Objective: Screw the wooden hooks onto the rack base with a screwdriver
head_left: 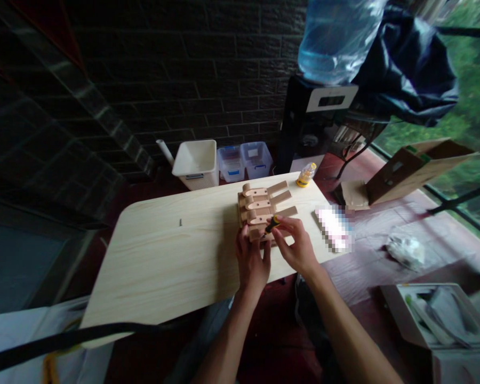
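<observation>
The fingers of the right hand [298, 248] pinch a small screwdriver [269, 227] with a yellow and black handle. Its tip points down and left at the wood. The fingers of the left hand [252, 261] are a little spread and press on the near end of a wooden rack [260, 205].

The rack lies flat on a pale wood table [164, 266], near the far edge and right of the middle. Its three long arms lie side by side and point right and a bit up. The table runs a long way to the left, out to a small screw [180, 222]. Past the arms, a yellow bottle [306, 175] stands near the far edge, and a blurred flat thing [332, 228] lies at the right edge.
</observation>
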A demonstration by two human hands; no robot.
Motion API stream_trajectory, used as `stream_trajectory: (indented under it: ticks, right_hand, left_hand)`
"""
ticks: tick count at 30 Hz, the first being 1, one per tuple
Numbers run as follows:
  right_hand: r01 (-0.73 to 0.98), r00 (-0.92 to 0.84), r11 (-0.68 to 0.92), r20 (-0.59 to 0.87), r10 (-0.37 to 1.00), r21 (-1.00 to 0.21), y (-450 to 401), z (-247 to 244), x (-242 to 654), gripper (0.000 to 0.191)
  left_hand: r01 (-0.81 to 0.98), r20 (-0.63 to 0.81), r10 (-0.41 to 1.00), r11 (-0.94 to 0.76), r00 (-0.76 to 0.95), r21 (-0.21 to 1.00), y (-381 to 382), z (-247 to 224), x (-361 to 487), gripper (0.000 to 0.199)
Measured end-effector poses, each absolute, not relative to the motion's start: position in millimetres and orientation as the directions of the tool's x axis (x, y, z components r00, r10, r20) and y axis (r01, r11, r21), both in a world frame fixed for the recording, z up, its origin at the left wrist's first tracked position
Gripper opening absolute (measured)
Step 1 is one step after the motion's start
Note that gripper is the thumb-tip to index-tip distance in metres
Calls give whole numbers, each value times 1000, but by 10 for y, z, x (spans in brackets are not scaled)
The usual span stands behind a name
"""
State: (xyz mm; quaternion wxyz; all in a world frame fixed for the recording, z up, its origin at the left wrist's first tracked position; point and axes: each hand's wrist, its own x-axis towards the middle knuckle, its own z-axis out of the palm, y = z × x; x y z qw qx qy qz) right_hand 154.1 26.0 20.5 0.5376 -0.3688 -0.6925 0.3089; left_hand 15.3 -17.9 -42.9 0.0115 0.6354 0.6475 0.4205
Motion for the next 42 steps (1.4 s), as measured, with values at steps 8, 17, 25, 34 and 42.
stream_trajectory:
  ticks: [8,17,25,34,42]
  right_hand:
    - [311,-172,627,607,776,-714,236,321,1479,30]
    - [306,-89,620,627,774,-722,232,216,1488,36]
    - [257,-95,589,587,804,-766,168,184,1469,37]
    - [169,-74,530,525,848,-831,228,110,1407,41]
    - [250,-136,577,561,816,-778,247,297,1438,37]
  left_hand:
    - [808,491,852,-155,-181,568,-202,-390,127,39]
    - [806,508,831,-132,-227,577,-200,-359,173,36]
    - [797,518,823,-142,-235,587,-200,-359,180,36]
    - [810,535,817,-156,-215,565,-186,-356,176,37]
    - [813,523,828,-157,-201,561,-192,-361,158,35]
